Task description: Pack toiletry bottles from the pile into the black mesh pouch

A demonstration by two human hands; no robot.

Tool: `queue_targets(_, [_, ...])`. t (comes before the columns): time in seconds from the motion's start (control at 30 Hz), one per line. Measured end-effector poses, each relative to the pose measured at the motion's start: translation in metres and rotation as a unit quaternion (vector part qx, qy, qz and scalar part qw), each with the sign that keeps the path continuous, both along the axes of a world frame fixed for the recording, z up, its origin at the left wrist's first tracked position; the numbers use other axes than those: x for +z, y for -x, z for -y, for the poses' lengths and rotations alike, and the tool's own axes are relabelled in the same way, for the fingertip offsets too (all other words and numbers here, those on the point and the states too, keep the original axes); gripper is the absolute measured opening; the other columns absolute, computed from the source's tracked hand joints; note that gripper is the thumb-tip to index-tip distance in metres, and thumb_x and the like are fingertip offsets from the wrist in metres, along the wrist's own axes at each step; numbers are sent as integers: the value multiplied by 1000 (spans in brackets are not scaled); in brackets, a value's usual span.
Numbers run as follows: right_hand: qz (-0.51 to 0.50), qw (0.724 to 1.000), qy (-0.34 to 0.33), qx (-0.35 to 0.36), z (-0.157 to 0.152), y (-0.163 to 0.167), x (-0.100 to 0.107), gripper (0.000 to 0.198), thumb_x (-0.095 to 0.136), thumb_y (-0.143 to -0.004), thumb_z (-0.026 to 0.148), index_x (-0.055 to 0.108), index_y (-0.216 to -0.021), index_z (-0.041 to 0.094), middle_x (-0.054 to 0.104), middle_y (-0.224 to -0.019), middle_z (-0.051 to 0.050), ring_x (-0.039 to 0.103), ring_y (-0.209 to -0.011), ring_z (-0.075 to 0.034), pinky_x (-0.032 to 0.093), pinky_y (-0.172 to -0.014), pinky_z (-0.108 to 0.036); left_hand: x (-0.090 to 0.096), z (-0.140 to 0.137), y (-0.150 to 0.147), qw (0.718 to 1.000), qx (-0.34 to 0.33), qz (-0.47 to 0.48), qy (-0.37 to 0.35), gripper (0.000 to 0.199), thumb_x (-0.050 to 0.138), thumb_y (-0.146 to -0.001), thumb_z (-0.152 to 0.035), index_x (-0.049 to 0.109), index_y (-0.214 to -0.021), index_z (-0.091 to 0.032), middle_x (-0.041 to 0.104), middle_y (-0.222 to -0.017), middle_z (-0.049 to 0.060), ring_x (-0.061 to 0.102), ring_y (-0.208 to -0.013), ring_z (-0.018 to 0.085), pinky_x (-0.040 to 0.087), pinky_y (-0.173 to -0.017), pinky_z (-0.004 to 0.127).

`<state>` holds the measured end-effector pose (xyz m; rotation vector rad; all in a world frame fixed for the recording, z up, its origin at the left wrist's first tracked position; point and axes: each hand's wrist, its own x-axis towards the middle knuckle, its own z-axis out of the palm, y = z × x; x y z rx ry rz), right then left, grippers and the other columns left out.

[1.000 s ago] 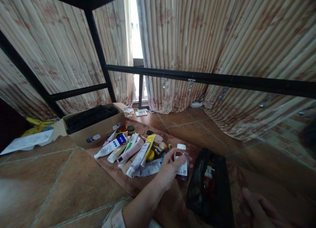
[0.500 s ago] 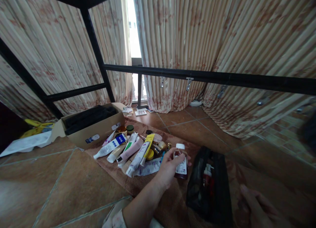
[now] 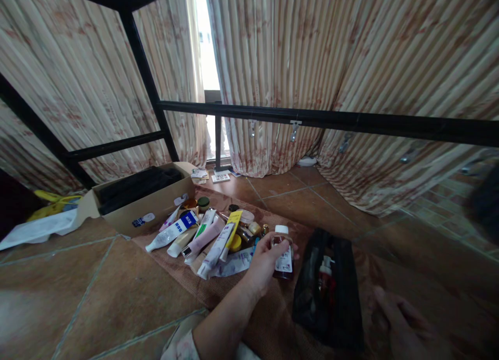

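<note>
In the head view, my left hand is wrapped around a small bottle with a white cap, a white label and dark liquid. The bottle is upright beside a black pouch. The pouch lies open, and a red bottle with a white pump top shows inside it. My right hand is in shadow just right of the pouch, apart from it; its fingers look loosely apart with nothing visible in them. Left of the bottle lies a pile of cosmetic tubes and jars.
A brown cloth lies under the items on the tiled floor. Behind the tubes, a cardboard box holds something black. A black metal frame bar crosses ahead, before the striped curtains.
The view has shifted slightly. My left hand keeps its hold on the bottle beside the pouch, and my right hand stays at the pouch's right side.
</note>
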<state>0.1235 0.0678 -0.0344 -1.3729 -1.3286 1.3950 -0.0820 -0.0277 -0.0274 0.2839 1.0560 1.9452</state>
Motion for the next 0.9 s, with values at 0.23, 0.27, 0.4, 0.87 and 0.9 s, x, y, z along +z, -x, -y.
queue_targets(0.23, [5,1000,7,-4,1,2,-1,37,73,-67,55,54,-65,23,43,-45,6,38,-38,-10,28,-34,-24,-4,-2,1,1000,2,4,-2,47,85,-57,-43,61,-86,-15,72,-78,7,70,-66,21,49,-60,27])
queue_targets(0.27, [2,1000,9,-5,2,2,-1,38,72,-68,55,53,-65,23,41,-45,6,37,-38,-10,28,-34,-24,-3,-2,1,1000,2,3,0,46,85,-57,-43,61,-86,-15,72,-78,7,70,-66,21,49,-60,27])
queue_targets(0.4, [-6,1000,23,-7,1,1,-4,40,74,-65,57,54,-66,22,45,-48,6,43,-41,-10,33,-37,-22,-2,-2,0,1000,5,-2,-1,45,84,-58,-42,62,-86,-15,72,-77,7,69,-65,20,49,-60,27])
queue_targets(0.87, [6,1000,-19,-2,-1,0,-6,35,72,-68,54,57,-68,22,51,-52,4,46,-45,-12,36,-40,-24,0,1,0,1000,4,-5,-1,42,82,-61,-39,60,-87,-15,72,-79,7,69,-64,19,50,-60,26])
queue_targets(0.9, [11,1000,-23,-4,-2,0,-6,35,72,-69,54,57,-67,22,50,-52,4,45,-45,-12,36,-40,-24,0,1,0,1000,5,-4,-1,42,82,-61,-39,60,-87,-15,72,-79,7,69,-64,20,49,-59,26])
